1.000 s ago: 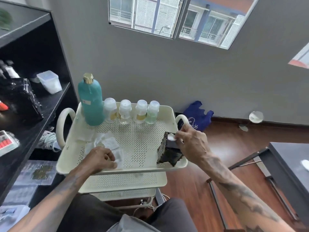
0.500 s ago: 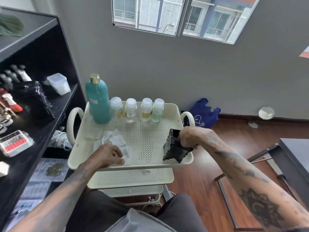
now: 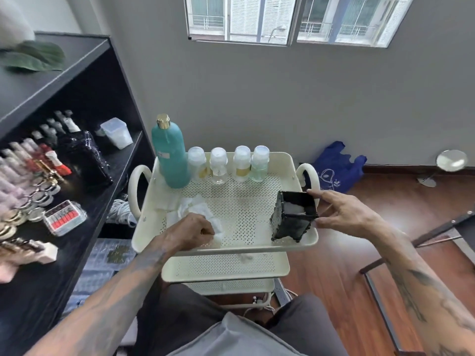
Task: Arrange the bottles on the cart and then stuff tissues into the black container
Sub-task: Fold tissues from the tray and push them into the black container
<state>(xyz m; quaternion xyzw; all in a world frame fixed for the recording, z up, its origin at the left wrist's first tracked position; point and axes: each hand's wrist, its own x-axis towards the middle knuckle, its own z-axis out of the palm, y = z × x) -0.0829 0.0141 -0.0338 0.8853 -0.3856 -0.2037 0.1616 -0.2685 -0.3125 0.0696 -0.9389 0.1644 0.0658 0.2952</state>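
Left hand (image 3: 191, 231) down on tissues (image 3: 198, 214), fingers curled, pinching a wad at the near edge of the pile. Rest of pile spread just beyond and left of that grip, on perforated top tray of cream cart (image 3: 231, 249).

Right hand (image 3: 344, 214) at black container (image 3: 293, 217): forefinger tip touching far right rim corner, thumb at near right edge, other fingers fairly straight and spread. Loose steadying hold on container's right side, not a full wrap. Container tilted, open mouth facing up and toward camera, white tissue visible inside. Sits at front right corner of top tray, well right of left-hand grip, just left of right hand.

Beyond both grips, along tray's back edge: tall teal bottle (image 3: 171, 155) with gold cap, far left, upright. Four small clear bottles (image 3: 227, 164) in a row just right of it, white caps, touching or nearly so.

Lower cart shelves visible under tray. Black shelving unit (image 3: 77, 104) left of left arm, cluttered with small cosmetics, blurred. Blue bag (image 3: 336, 165) on floor by wall, beyond right hand. Round mirror (image 3: 451, 160) on floor farther right.
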